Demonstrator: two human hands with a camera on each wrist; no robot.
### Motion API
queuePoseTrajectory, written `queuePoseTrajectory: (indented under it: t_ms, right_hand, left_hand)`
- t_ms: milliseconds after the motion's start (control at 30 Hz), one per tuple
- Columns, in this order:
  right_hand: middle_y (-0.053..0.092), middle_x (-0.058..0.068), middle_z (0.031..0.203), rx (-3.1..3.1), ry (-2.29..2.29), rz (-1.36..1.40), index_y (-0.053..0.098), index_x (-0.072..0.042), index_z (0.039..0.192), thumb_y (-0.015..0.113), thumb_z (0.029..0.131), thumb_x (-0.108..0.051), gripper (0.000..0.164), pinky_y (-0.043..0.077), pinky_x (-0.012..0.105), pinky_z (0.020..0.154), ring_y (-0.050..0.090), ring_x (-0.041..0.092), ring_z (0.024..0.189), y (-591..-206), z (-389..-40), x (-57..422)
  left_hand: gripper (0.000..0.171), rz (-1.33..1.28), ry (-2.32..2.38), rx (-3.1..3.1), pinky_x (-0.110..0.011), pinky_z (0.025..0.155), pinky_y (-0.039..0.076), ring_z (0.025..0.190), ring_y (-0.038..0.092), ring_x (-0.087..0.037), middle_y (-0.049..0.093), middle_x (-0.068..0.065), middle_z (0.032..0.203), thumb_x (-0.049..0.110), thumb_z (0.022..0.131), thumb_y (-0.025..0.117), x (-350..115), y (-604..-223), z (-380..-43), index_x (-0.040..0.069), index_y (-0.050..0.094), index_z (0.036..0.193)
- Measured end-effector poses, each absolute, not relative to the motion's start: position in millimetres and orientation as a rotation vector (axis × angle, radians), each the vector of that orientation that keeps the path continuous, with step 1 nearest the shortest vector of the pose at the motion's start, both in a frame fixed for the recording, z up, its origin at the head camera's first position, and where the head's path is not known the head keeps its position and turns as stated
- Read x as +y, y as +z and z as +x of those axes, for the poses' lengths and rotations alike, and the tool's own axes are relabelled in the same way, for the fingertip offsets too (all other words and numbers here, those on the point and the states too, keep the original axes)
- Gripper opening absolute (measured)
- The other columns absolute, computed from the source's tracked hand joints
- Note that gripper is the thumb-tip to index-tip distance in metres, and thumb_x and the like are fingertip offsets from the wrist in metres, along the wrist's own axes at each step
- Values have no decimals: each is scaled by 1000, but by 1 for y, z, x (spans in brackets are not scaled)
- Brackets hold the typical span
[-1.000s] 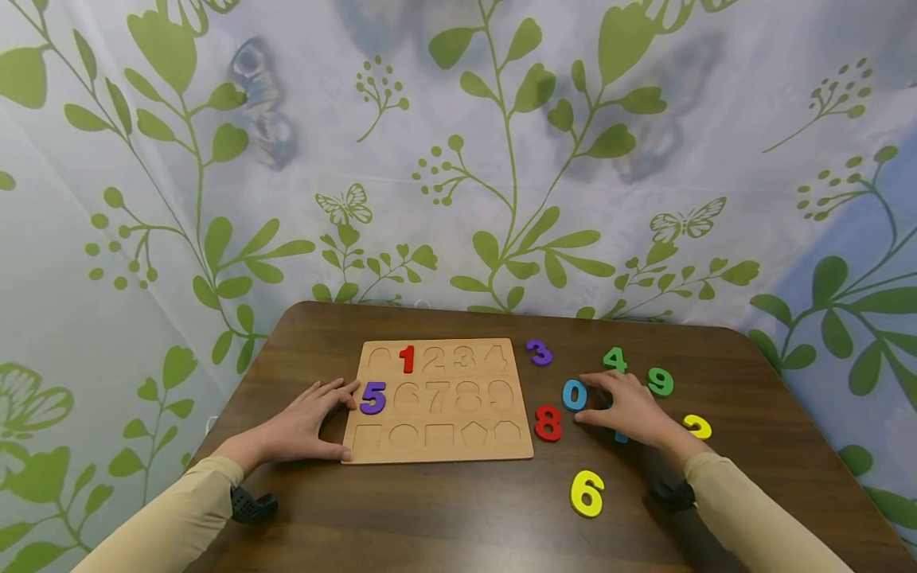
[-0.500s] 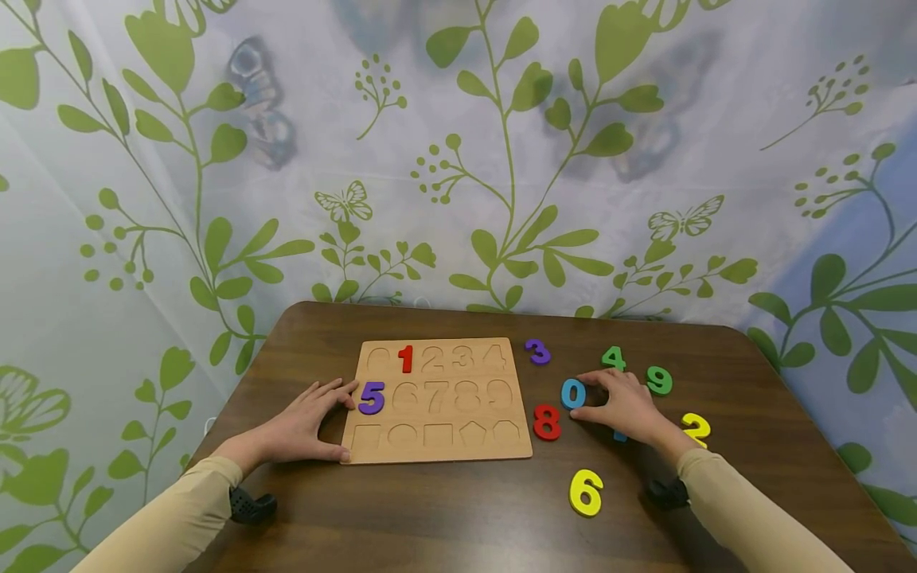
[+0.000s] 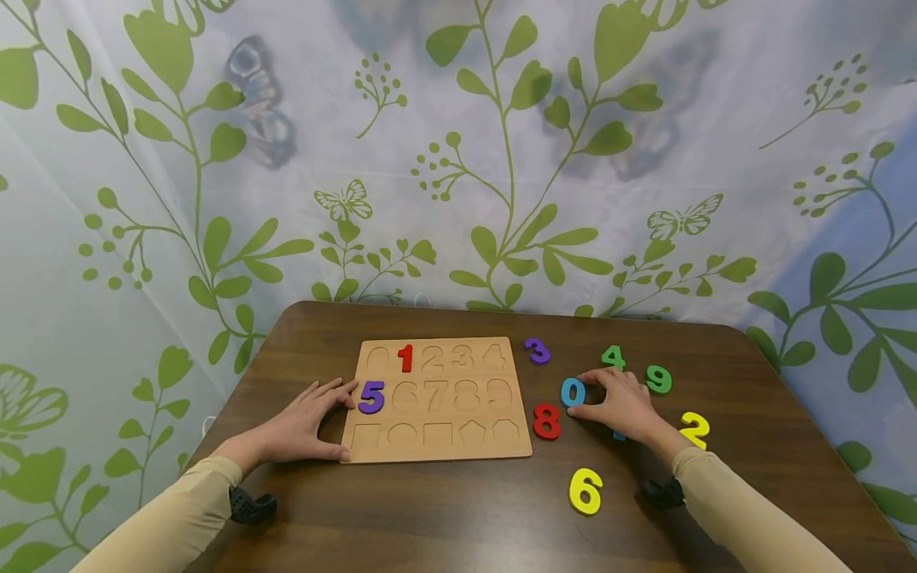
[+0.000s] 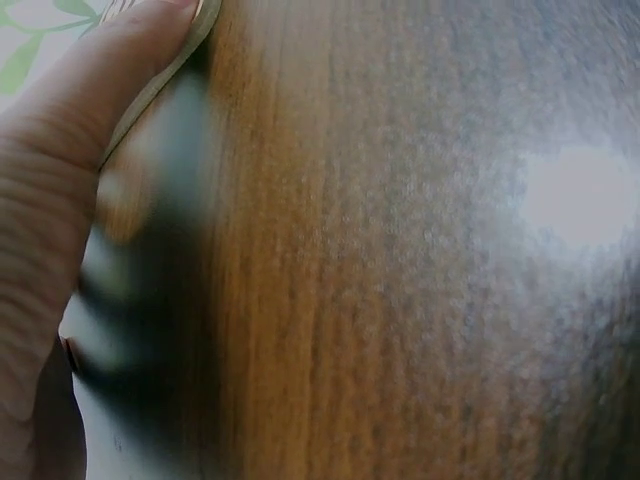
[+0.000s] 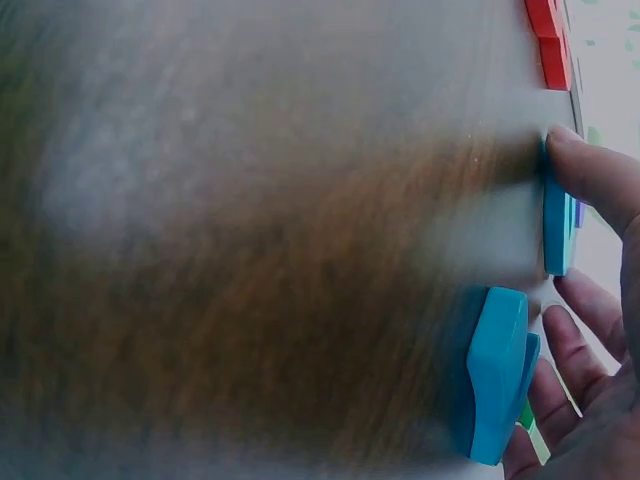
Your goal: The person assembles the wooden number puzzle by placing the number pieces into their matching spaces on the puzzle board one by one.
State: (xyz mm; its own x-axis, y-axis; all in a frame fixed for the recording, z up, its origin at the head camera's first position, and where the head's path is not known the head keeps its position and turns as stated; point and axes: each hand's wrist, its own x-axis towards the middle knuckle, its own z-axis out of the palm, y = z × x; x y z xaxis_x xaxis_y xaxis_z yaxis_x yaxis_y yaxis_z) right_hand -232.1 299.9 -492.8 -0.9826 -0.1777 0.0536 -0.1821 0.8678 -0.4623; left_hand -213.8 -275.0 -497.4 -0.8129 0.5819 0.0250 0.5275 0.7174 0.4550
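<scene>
Fingers (image 3: pixel 596 377) of the right hand (image 3: pixel 622 406) pinch the blue zero-shaped piece (image 3: pixel 565 394) right of the pale wooden number board (image 3: pixel 444 415), whose left edge the left hand (image 3: pixel 301 426) touches, spread wide.

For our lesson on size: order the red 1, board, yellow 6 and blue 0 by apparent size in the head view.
board
yellow 6
blue 0
red 1
The yellow 6 looks nearest the camera, which may enlarge it.
</scene>
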Motion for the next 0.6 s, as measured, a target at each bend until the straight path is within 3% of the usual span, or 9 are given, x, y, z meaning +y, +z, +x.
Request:
queuePoseTrajectory:
  t_ms: [600]
  right_hand:
    - [56, 19, 135, -3012, 741, 279, 66, -9, 129, 83, 79, -58, 72, 35, 63, 89, 45, 40, 112, -494, -230, 298]
  left_hand:
    - [76, 908, 697, 2823, -68, 118, 11, 151, 25, -42, 36, -8, 163, 75, 74, 76, -275, -501, -211, 22, 54, 124]
